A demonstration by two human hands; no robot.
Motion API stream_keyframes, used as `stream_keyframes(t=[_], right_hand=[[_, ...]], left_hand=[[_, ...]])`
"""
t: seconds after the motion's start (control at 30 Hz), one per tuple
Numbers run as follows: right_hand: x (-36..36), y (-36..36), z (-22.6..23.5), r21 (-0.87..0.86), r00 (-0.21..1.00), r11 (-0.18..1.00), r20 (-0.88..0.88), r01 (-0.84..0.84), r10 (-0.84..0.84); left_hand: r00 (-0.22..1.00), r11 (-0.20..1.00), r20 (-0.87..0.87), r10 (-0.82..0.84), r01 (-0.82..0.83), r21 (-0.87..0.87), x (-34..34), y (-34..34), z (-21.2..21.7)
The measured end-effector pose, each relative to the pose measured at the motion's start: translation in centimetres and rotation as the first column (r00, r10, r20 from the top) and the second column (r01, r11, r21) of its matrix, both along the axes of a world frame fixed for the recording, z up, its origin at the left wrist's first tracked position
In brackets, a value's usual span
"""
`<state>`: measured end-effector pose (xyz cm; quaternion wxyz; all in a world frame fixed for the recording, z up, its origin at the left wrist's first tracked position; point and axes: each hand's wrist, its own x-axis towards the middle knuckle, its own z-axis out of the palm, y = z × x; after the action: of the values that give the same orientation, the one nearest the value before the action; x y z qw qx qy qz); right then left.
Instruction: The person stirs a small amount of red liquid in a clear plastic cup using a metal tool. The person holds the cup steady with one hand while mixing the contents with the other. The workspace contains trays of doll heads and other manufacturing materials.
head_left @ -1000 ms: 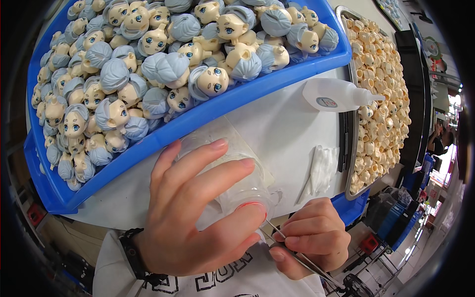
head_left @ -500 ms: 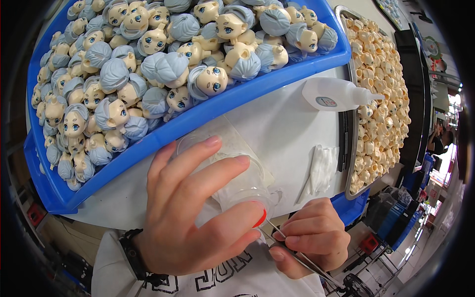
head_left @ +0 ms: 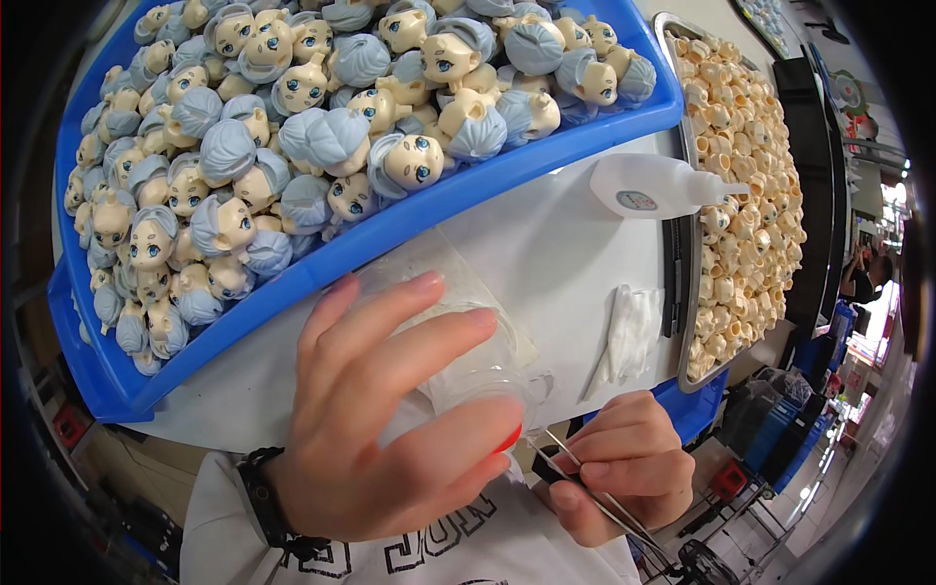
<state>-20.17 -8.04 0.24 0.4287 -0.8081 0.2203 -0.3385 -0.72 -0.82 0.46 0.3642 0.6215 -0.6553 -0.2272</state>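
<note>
My right hand [head_left: 634,468] is closed around metal tweezers [head_left: 624,517], whose slightly parted tips point up and left to my left hand's fingertips. The index finger and thumb of my left hand [head_left: 390,419] press together beside those tips. A bright red patch [head_left: 509,439] shows at that fingertip; whatever is pinched there cannot be made out. The other left fingers stretch over a clear plastic cup-like container [head_left: 487,361], which is partly hidden behind them.
A blue bin [head_left: 409,210] of doll heads with pale-blue hair fills the far left. At right, a metal tray [head_left: 694,244] holds many beige parts. Between them lie a white squeeze bottle [head_left: 643,187] and a crumpled white glove or cloth [head_left: 626,336] on the white table [head_left: 565,263].
The tweezers' tips have spread apart a little, and my right hand has shifted slightly right. My left hand stays in nearly the same pose.
</note>
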Motion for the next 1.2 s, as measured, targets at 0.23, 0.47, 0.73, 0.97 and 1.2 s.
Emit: stream_keyframes(t=[0.23, 0.47, 0.73, 0.97, 1.2], right_hand=[[0.3, 0.0, 0.2, 0.007, 0.999, 1.0, -0.037, -0.003, 0.003], [0.0, -0.3, 0.6, 0.031, 0.995, 0.998, -0.07, -0.061, 0.064], [0.1, -0.3, 0.7, 0.027, 0.996, 0.998, -0.066, -0.06, 0.062], [-0.2, -0.4, 0.7, 0.017, 0.995, 0.997, -0.071, -0.074, 0.075], [0.4, 0.0, 1.0, 0.052, 0.996, 0.998, -0.082, -0.018, 0.023]], left_hand=[[0.999, 1.0, 0.039, 0.011, -0.012, 0.024, -0.1, -0.1, 0.2], [0.998, 0.999, 0.06, 0.013, -0.015, 0.032, -0.2, 0.1, 0.4], [0.997, 0.999, 0.076, 0.013, -0.017, 0.052, 0.0, 0.3, 0.5], [0.999, 0.999, 0.049, 0.014, -0.016, 0.038, 0.1, 0.4, 0.6], [0.999, 0.999, -0.032, 0.012, -0.01, 0.033, 0.1, 0.4, 0.2]])
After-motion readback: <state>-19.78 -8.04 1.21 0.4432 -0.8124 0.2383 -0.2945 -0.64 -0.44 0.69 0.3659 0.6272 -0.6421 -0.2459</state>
